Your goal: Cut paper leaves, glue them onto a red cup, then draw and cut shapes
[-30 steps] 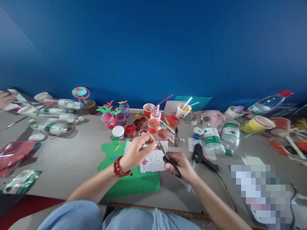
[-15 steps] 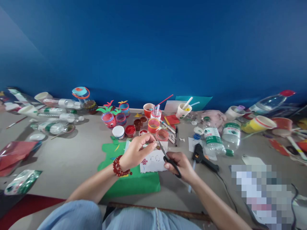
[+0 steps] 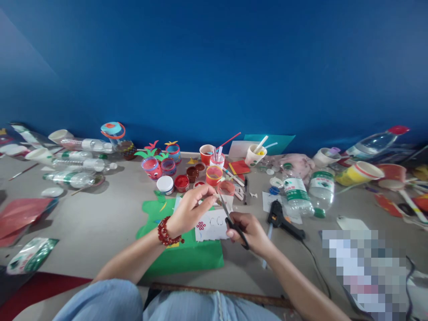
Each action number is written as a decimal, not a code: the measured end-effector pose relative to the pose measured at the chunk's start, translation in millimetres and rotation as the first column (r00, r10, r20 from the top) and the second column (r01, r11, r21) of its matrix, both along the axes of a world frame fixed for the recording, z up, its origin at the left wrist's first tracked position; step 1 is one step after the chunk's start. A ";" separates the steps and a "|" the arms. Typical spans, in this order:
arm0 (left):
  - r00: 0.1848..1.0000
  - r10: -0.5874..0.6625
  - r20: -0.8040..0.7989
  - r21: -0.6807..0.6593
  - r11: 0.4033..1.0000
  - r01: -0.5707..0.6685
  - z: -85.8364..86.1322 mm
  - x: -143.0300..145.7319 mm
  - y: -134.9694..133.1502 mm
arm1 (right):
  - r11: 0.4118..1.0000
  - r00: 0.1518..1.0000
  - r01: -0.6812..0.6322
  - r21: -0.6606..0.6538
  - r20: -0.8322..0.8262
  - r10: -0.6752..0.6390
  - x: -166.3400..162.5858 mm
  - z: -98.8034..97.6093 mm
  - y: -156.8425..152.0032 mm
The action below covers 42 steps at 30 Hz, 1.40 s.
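Observation:
My right hand [image 3: 249, 229] grips black-handled scissors [image 3: 224, 206], their blades pointing up and left to the fingertips of my left hand [image 3: 194, 205]. The thumb and fingers of that left hand are pinched together over something too small to make out. A red bead bracelet [image 3: 163, 232] circles the left wrist. Below the hands lies a white paper [image 3: 219, 229] with a red knot design and two small drawn ovals. It overlaps a green sheet [image 3: 197, 258] on the table.
Paint pots, among them an open red one [image 3: 182, 183], stand beyond my hands near small decorated cups [image 3: 151, 168]. A black glue gun [image 3: 281, 218] with its cord lies to the right, beside clear bottles [image 3: 297, 196]. More bottles [image 3: 78, 178] lie at left.
The scissors and my right hand have shifted slightly left, and the blades look closer together. My left hand keeps almost the same place.

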State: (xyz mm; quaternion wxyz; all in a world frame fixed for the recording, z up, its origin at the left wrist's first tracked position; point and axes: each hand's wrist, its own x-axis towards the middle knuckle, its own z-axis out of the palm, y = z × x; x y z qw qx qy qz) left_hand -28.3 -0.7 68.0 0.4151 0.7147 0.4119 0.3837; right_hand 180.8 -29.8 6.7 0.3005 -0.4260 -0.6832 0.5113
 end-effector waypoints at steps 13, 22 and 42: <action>0.997 0.061 -0.042 0.074 0.996 -0.058 2.9 -8.0 2.2 | 0.997 0.997 -0.070 0.031 -0.020 0.070 51.2 30.1 -3.0; 0.979 -0.131 -0.156 0.014 0.991 0.135 5.0 1.3 -1.4 | 0.972 0.955 0.212 0.098 -0.231 -0.185 2.0 44.7 11.7; 0.958 -0.021 0.285 -0.088 0.995 0.048 -20.3 18.8 -7.5 | 0.862 0.808 0.504 0.049 -0.379 -0.451 -14.2 29.7 -0.1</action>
